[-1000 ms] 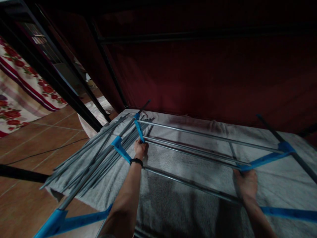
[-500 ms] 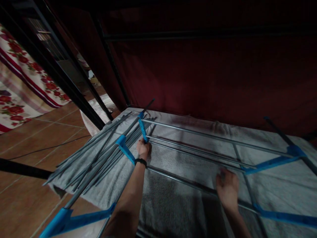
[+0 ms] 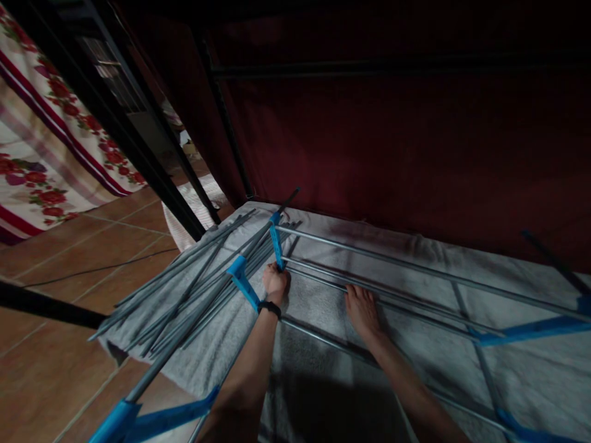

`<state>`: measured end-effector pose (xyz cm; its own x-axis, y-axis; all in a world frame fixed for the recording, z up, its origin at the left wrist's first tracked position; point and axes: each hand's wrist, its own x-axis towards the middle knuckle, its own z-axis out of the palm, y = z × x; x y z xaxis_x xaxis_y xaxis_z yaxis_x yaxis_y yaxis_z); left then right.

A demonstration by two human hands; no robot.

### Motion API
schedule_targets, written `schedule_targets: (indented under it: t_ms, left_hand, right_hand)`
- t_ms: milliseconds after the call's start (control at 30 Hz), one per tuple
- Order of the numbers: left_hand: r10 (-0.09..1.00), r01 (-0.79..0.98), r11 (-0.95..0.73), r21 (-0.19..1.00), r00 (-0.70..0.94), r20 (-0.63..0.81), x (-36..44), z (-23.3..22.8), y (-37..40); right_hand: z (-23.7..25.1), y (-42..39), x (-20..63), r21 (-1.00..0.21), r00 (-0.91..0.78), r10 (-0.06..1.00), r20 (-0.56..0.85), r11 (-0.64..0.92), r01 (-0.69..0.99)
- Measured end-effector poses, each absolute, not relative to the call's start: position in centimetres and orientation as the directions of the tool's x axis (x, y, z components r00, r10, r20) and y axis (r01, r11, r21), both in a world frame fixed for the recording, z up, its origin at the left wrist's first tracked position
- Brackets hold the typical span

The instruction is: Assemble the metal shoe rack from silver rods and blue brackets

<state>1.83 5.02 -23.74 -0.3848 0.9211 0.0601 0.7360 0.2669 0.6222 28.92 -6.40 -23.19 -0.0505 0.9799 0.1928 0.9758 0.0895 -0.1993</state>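
Clutching a blue connector [image 3: 277, 243], the left hand [image 3: 275, 283] grips tight; the right hand [image 3: 362, 311] rests flat on rods [image 3: 392, 292].

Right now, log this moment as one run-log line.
left hand: grip shut on blue connector | right hand: flat on metal rods, open | under: grey towel | beside: loose rods

We have a single view, from a camera worn on the head, looking forward and steeply down along both forearms, which enter from the bottom edge. We sit close: the left hand [image 3: 275, 282] and right hand [image 3: 361, 309] lie near the centre, on the frame of thin grey metal rods with blue plastic joints [image 3: 392, 289]. The grey towel-like cloth [image 3: 323, 369] fills the lower half, a dark red fabric wall [image 3: 392, 141] the upper right, brown floor tiles [image 3: 69, 264] the left.
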Motion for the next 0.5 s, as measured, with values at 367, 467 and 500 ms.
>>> schedule_targets:
  t_ms: [367,467,500]
  left_hand:
    - [0.923,0.759,0.284,0.586,-0.382,0.047,2.02,-23.42,4.74]
    - [0.923,0.764,0.283,0.58,-0.381,0.051,2.06,-23.42,4.67]
    - [0.923,0.765,0.282,0.579,-0.381,0.053,2.06,-23.43,4.65]
  right_hand:
    - [-23.96,-6.07,29.87,-0.29,-0.083,0.966,0.243,0.154,0.945]
    - [-23.87,-6.07,29.85,-0.286,-0.076,0.966,0.247,0.147,0.947]
    - [-23.86,-6.07,29.85,-0.284,-0.075,0.966,0.248,0.146,0.947]
